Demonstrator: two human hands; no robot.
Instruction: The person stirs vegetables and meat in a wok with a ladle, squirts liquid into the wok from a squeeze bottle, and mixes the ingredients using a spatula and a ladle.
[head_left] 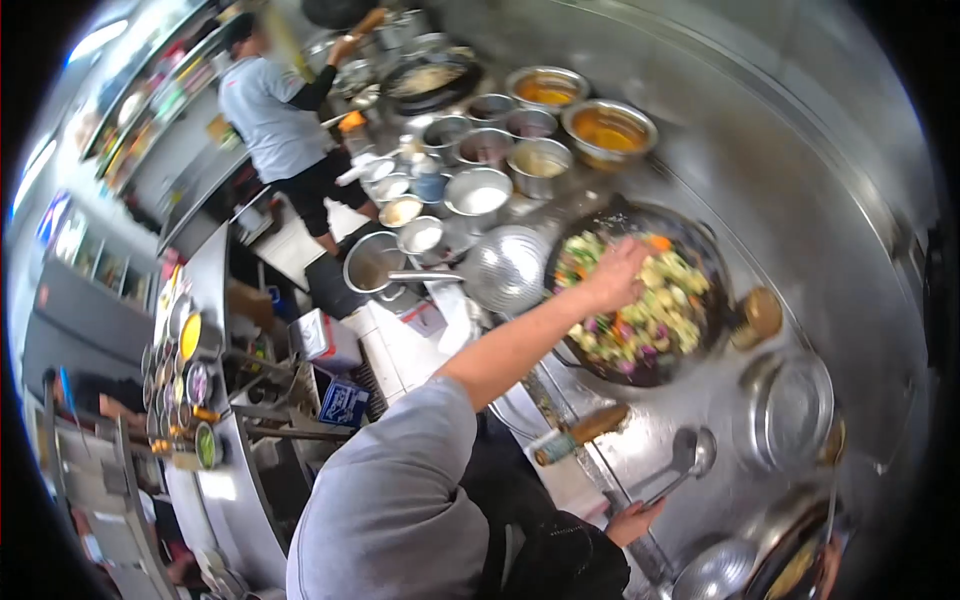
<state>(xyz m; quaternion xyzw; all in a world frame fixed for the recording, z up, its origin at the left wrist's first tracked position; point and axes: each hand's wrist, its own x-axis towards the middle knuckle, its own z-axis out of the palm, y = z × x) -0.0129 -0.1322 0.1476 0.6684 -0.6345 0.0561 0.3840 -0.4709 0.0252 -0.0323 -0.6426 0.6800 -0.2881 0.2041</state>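
Note:
My left hand (620, 275) is over a large black wok (712, 300) of chopped mixed vegetables (650, 320). Its fingers look loosely apart and point down at the food, with the tips partly hidden. The vegetables include pale green, orange and purple pieces. Lower down, my right hand (635, 521) grips the handle of a metal ladle (703, 453), whose bowl is over the steel worktop. Between the wok and my body lies a wooden-handled tool (590, 428), its far end wrapped. A perforated strainer (508, 268) rests left of the wok.
Steel bowls of orange liquid (610, 130) and several seasoning pots (478, 190) stand beyond the wok. A metal basin (785, 410) sits to its right. A co-worker (275, 110) works at the far wok. Another person's hand (830, 565) shows at lower right, beside another pan.

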